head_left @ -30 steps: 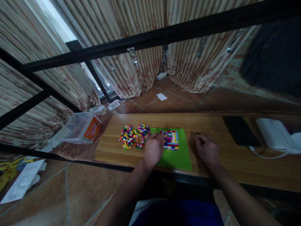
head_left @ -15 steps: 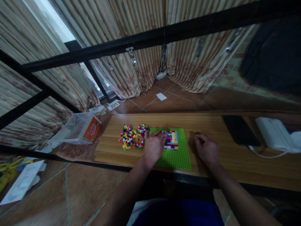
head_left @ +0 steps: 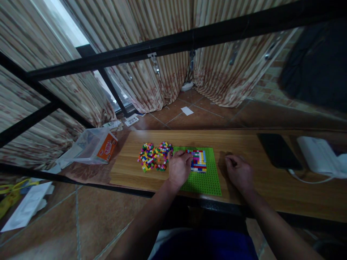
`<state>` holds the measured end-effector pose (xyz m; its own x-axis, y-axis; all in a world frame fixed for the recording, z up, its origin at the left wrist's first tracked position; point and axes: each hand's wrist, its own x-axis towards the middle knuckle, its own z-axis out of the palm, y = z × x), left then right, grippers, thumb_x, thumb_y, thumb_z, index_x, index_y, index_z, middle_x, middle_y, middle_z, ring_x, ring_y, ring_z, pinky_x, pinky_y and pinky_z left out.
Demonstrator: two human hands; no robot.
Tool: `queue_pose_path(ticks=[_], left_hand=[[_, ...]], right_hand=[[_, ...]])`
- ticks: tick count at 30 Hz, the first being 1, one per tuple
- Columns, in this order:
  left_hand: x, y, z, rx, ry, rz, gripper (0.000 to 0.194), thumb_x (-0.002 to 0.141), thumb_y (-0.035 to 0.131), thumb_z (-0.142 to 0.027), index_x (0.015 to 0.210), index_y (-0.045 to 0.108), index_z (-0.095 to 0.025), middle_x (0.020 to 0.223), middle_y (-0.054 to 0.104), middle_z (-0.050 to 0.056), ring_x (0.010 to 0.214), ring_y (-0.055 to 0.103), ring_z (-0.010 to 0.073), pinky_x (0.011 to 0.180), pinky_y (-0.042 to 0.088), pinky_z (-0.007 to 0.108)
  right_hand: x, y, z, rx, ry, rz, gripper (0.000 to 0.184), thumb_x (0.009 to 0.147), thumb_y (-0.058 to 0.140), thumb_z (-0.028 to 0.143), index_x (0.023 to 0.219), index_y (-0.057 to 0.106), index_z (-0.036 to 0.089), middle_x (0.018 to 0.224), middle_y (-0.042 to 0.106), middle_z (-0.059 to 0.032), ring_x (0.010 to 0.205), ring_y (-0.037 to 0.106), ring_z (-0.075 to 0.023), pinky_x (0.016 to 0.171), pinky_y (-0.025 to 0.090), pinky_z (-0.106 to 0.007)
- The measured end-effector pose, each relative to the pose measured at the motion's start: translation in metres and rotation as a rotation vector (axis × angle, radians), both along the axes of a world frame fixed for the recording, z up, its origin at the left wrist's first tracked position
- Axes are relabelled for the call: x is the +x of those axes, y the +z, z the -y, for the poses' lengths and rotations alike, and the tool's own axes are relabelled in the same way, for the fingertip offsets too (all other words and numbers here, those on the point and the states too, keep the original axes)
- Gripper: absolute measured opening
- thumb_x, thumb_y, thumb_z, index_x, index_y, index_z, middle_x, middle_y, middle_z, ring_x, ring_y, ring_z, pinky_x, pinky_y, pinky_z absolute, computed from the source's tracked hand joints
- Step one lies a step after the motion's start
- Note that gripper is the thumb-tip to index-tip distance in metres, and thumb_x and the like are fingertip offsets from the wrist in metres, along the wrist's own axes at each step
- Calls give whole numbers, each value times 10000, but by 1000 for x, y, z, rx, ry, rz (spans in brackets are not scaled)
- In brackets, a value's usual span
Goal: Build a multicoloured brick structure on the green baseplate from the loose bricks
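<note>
My left hand [head_left: 179,168] is over the left part of a green baseplate [head_left: 203,185], its fingertips drawn together at the multicoloured bricks [head_left: 200,161] built up on the plate. Whatever sits between those fingertips is too small or hidden to make out. The hand covers the left side of the built bricks. My right hand [head_left: 239,172] rests on the wooden tabletop to the right of the plate, fingers curled in with the thumb against them; nothing shows in it. A loose pile of small coloured bricks [head_left: 148,158] lies just left of the plate.
At the table's left end stands a clear plastic bin [head_left: 92,144] with an orange label. A black phone [head_left: 279,151] and a white device [head_left: 316,153] with a cable lie to the right on the wooden table [head_left: 225,139]. A black metal bar [head_left: 173,45] crosses beyond.
My left hand has shifted slightly to the right over the built bricks, fingertips still together. My right hand keeps its place and pose. The view has moved only a little.
</note>
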<state>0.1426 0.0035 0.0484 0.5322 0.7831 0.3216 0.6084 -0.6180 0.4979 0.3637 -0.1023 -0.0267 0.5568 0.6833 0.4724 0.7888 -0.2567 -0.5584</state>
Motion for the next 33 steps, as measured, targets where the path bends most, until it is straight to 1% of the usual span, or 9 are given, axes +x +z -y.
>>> queue_pose_path(ticks=[3, 6, 10, 14, 18, 24, 27, 33], left_hand=[[0, 0, 1, -13, 8, 26, 138, 894, 611, -233, 876, 736, -290, 882, 712, 8, 893, 619, 193, 1040, 319, 478], [2, -2, 2, -67, 59, 110, 117, 867, 651, -215, 848, 745, -282, 851, 715, 5, 880, 620, 188, 973, 387, 434], [6, -10, 4, -152, 124, 257, 101, 836, 687, -183, 826, 754, -257, 820, 716, 13, 861, 622, 177, 863, 455, 357], [7, -16, 4, -157, 133, 311, 80, 830, 697, -188, 825, 759, -239, 840, 716, 22, 856, 620, 168, 835, 460, 330], [5, -12, 5, -89, 119, 215, 79, 841, 691, -200, 828, 755, -244, 851, 710, 16, 870, 609, 167, 883, 428, 350], [3, 2, 6, 61, 55, -53, 195, 925, 572, -257, 812, 730, -271, 871, 690, 0, 885, 586, 172, 981, 346, 417], [2, 4, 5, 100, 29, -129, 212, 935, 543, -251, 810, 713, -264, 871, 683, 1, 894, 581, 179, 1003, 325, 428], [1, 10, 6, 133, -4, -266, 202, 932, 508, -219, 848, 690, -242, 917, 676, 29, 927, 575, 206, 996, 332, 438]], right_hand=[[0, 1, 0, -3, 11, 2, 348, 910, 447, 436, 858, 693, 195, 866, 699, -93, 767, 636, -220, 717, 486, -343], [-1, 2, 0, 3, 17, -3, 346, 912, 446, 431, 855, 692, 195, 857, 697, -90, 764, 633, -216, 717, 484, -340], [-2, 2, 0, 1, -1, 5, 345, 909, 452, 432, 861, 694, 191, 850, 695, -90, 746, 629, -211, 706, 481, -337], [-1, 0, 0, -5, -14, 3, 361, 908, 449, 447, 861, 695, 187, 855, 696, -91, 733, 632, -206, 693, 481, -330], [0, -1, 0, -8, -9, 7, 363, 911, 450, 450, 862, 695, 188, 855, 697, -87, 737, 635, -207, 686, 477, -324], [0, 0, 1, 5, 5, 16, 358, 916, 451, 443, 865, 696, 187, 856, 699, -90, 746, 636, -209, 704, 486, -329], [-1, 0, 1, 11, 8, 24, 350, 915, 459, 434, 859, 697, 182, 848, 696, -90, 747, 633, -209, 704, 484, -329], [-2, 3, 0, 6, 7, -5, 328, 909, 464, 410, 853, 696, 186, 836, 688, -85, 740, 627, -206, 694, 478, -326]])
